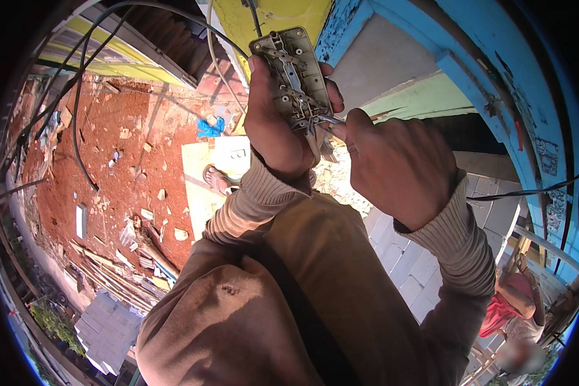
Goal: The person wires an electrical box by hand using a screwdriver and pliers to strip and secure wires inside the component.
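Upright in my left hand [273, 132] is an opened electrical socket strip [305, 72], a pale grey plastic shell with metal contact strips inside. The thumb presses its left edge and the fingers wrap round its right side. At the lower end of the shell, my right hand [399, 161] pinches a thin metal piece [330, 119] against the contacts. Most of that piece is covered by the fingers, so its kind is unclear. A pale cord [313, 143] hangs below the shell beside my left palm.
Black cables [77, 122] loop at the left. A blue-painted frame [476, 77] rises at the right. Far below lie red soil [119, 167], scrap wood [119, 273], a blue cloth-like item [210, 127] and pale blocks [109, 331]. Another person [518, 299] is at lower right.
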### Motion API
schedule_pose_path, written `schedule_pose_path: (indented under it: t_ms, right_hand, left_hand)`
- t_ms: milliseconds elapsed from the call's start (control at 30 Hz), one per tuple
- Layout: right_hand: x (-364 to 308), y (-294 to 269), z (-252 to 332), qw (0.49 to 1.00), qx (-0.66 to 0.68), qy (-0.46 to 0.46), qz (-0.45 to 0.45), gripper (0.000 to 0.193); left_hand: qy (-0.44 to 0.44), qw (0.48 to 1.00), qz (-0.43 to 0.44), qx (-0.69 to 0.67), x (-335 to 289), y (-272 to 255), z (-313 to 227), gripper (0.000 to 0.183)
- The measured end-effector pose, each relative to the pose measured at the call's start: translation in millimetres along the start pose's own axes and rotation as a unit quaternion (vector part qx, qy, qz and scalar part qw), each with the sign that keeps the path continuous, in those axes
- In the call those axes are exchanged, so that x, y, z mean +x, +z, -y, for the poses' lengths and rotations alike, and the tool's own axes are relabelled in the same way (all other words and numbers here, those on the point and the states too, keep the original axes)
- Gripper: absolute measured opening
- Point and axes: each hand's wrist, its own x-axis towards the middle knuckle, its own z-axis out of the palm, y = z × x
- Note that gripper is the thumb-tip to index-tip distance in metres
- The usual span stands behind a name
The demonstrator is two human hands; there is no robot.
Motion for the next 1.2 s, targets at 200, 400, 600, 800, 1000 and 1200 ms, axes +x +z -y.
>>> schedule_pose_path:
  t_ms: [200, 400, 600, 800, 1000, 1200]
  right_hand:
    - [7.3, 6.1, -2.6, 0.999, -0.032, -0.013, 0.000, 0.017]
    - [8.9, 26.1, -7.0, 1.000, 0.022, 0.006, -0.012, 0.023]
    - [-5.6, 28.9, 3.7, 0.990, 0.114, -0.001, -0.082, 0.025]
    - [-6.8, 27.7, 15.2, 0.983, 0.165, 0.014, -0.083, 0.027]
    - [-7.7, 24.9, 19.4, 0.981, 0.180, 0.044, -0.050, 0.029]
    - [-4.8, 29.2, 23.1, 0.986, 0.143, 0.085, -0.013, 0.031]
  left_hand:
    - [0.002, 1.000, -0.012, -0.001, 6.7, -7.8, 4.5, 0.058]
    - [-0.159, 0.979, -0.002, -0.129, 17.0, -20.9, 0.4, 0.064]
    - [-0.154, 0.983, 0.030, -0.099, 11.8, -24.3, -10.3, 0.068]
    - [-0.076, 0.995, 0.041, -0.044, 3.8, -13.1, -13.6, 0.071]
    - [-0.026, 1.000, -0.001, 0.002, -2.1, -1.5, -13.6, 0.073]
    - [0.105, 0.988, -0.084, 0.076, -8.0, 16.2, -7.4, 0.059]
